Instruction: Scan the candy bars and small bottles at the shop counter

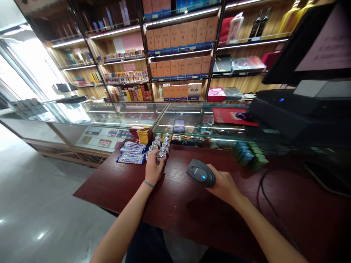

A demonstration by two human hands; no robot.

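My left hand (pixel 154 167) reaches to the front of two rows of small clear containers with silver tops. Its thumb and fingers close round the nearest small silver-topped container (pixel 160 155); its lower part is hidden by the hand. In my right hand (pixel 221 182) is a dark grey barcode scanner (pixel 201 173), held above the wooden counter with a blue light showing on top. The scanner's head points left, toward the containers. Left of the rows lie several blue-and-white packets (pixel 131 157), and behind these stands a stack of red and yellow packets (pixel 141 134).
Blue and green packs (pixel 250 155) stand in rows at right on the dark red counter (pixel 175 197). A black cable (pixel 270 197) crosses its right side. Behind is a glass display case (pixel 123 109), with a monitor (pixel 309 47) and a red mat (pixel 230 117) at right.
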